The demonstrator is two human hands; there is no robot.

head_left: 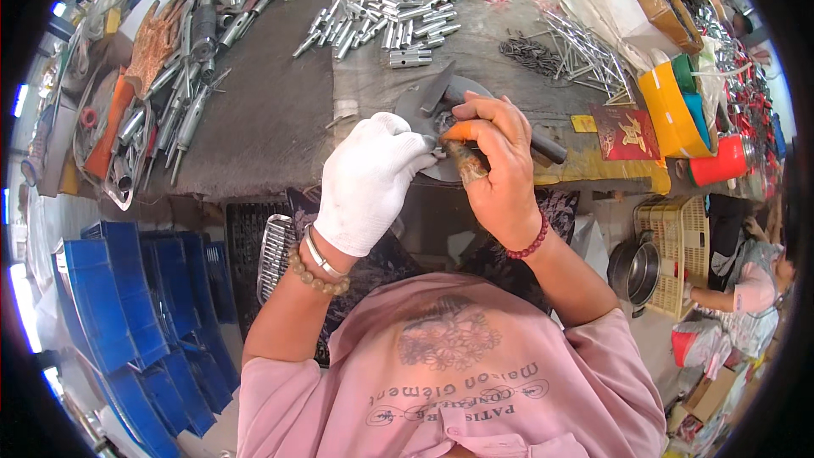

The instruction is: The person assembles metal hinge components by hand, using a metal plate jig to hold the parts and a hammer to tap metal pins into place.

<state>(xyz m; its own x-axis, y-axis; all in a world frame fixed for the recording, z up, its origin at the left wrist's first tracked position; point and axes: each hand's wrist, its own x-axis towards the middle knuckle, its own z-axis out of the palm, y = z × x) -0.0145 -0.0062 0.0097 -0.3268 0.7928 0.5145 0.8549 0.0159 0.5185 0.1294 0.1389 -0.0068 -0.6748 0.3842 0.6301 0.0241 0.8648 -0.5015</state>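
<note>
My left hand, in a white knit glove, is closed in a pinch over a round dark metal base at the bench's near edge. Close beside it my bare right hand is also closed, its thumb and index finger wrapped with orange and worn brown coverings. The fingertips of both hands nearly meet; whatever small piece sits between them is too hidden to name. A hammer lies on the base just beyond my fingers, its dark handle passing behind my right hand. Beyond it lie several short silver metal tubes.
More silver tubes spread across the far bench. Thin metal rods and dark small parts lie right, near a red card and yellow container. Tools crowd the left. Blue bins stand below; another person is right.
</note>
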